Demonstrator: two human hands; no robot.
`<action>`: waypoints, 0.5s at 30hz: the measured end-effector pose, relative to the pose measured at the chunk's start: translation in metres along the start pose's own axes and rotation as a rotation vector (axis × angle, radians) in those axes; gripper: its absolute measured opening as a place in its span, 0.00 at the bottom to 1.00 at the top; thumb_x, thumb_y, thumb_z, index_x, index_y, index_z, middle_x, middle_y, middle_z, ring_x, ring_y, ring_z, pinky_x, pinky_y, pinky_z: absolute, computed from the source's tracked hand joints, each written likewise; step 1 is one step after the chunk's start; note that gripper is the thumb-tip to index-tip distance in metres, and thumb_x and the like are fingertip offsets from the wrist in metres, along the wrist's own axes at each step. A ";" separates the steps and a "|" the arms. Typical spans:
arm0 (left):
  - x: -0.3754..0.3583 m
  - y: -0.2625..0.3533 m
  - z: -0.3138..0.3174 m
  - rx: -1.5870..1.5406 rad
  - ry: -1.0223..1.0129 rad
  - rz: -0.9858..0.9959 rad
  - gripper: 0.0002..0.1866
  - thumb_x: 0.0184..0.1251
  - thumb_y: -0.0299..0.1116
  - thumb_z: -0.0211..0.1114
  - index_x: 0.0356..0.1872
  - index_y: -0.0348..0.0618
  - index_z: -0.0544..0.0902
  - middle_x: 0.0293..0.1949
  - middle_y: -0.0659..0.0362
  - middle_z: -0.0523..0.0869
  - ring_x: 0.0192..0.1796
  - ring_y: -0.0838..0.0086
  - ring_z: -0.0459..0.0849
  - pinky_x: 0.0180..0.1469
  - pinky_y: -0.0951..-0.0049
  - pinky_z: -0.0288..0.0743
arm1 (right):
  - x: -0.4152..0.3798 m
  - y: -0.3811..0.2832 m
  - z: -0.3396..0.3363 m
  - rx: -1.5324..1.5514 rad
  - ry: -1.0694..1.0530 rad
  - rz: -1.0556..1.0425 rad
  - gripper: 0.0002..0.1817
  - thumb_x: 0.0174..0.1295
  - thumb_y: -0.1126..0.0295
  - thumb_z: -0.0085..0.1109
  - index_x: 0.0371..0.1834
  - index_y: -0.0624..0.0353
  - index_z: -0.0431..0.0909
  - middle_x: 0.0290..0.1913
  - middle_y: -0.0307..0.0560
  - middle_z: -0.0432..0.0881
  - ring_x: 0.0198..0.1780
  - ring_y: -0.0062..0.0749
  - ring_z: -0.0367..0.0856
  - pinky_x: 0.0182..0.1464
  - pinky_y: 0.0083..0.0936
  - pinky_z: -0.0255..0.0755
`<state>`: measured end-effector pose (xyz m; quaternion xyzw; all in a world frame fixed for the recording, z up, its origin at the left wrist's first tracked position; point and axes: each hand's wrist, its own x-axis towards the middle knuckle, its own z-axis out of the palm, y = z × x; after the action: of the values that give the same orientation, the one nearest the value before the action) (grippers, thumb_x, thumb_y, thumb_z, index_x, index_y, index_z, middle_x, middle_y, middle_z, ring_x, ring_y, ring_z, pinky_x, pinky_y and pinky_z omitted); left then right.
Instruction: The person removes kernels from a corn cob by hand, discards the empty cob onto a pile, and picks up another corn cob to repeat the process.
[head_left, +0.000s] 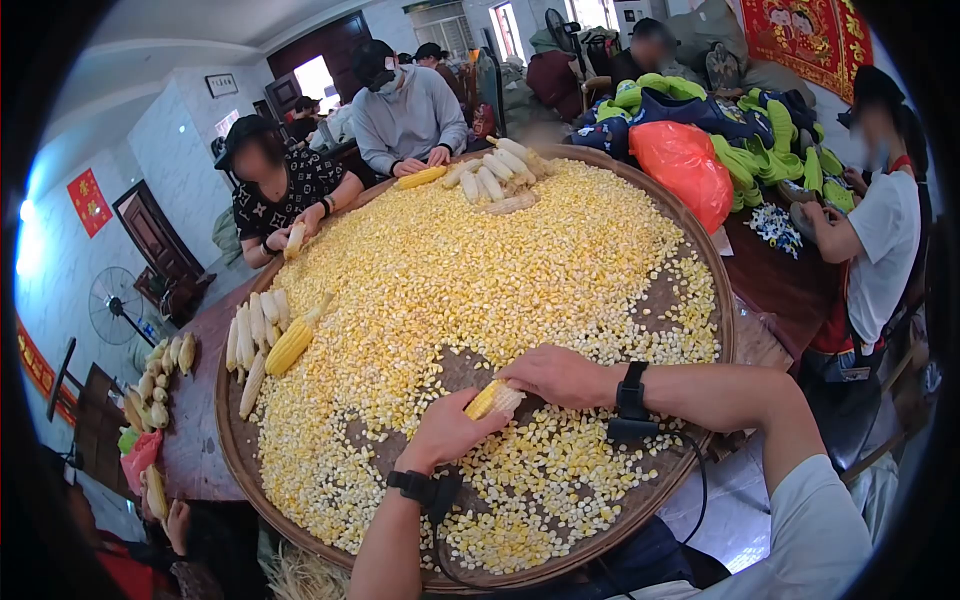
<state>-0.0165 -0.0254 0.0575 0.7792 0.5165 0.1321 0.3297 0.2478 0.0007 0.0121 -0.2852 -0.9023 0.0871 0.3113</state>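
Note:
Just above the near part of a wide round tray (724, 310), a partly shelled corn cob (484, 402) is between my hands. My left hand (447, 428) wraps round its yellow, kernel-covered end. Closed fingers of my right hand (556, 376) grip the upper side of the cob, by its pale, bare end; the thumb is hidden. Loose yellow kernels (470, 250) cover most of the tray. Brown tray surface shows through in patches near my hands.
Bare cobs (258, 325) and a full yellow ear (290, 350) lie at the tray's left; more bare cobs (490, 178) lie at the far side. Co-workers handle corn across the tray and at lower left. A red bag (680, 170) and green clogs (780, 140) are piled right.

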 end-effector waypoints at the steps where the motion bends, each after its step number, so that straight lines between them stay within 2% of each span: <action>1: 0.000 0.000 0.000 0.002 -0.003 -0.001 0.35 0.64 0.66 0.77 0.53 0.42 0.92 0.43 0.44 0.94 0.46 0.49 0.93 0.50 0.54 0.84 | 0.000 -0.001 -0.001 -0.008 -0.004 -0.015 0.16 0.80 0.64 0.61 0.66 0.56 0.83 0.55 0.52 0.90 0.58 0.53 0.88 0.60 0.46 0.81; 4: -0.001 0.003 -0.001 0.005 -0.001 0.005 0.36 0.64 0.66 0.77 0.55 0.42 0.92 0.43 0.43 0.94 0.46 0.49 0.93 0.51 0.54 0.84 | -0.001 -0.002 -0.004 -0.057 -0.001 -0.091 0.20 0.76 0.69 0.62 0.70 0.54 0.82 0.62 0.50 0.88 0.63 0.50 0.86 0.65 0.45 0.80; 7: 0.003 -0.007 0.004 0.048 0.043 0.057 0.36 0.64 0.67 0.77 0.56 0.42 0.91 0.43 0.44 0.94 0.46 0.49 0.93 0.51 0.55 0.85 | 0.001 -0.005 -0.007 -0.057 0.013 -0.183 0.23 0.72 0.72 0.62 0.71 0.53 0.81 0.64 0.49 0.86 0.65 0.49 0.85 0.67 0.45 0.78; 15: 0.000 -0.001 0.000 0.013 0.002 0.028 0.34 0.64 0.66 0.77 0.53 0.44 0.92 0.43 0.45 0.94 0.46 0.50 0.93 0.50 0.55 0.84 | 0.004 -0.008 -0.012 -0.112 0.050 -0.155 0.25 0.71 0.70 0.63 0.72 0.52 0.82 0.59 0.46 0.87 0.62 0.46 0.86 0.67 0.45 0.78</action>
<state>-0.0168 -0.0253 0.0567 0.7883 0.5067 0.1339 0.3222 0.2488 -0.0037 0.0260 -0.2337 -0.9170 0.0048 0.3232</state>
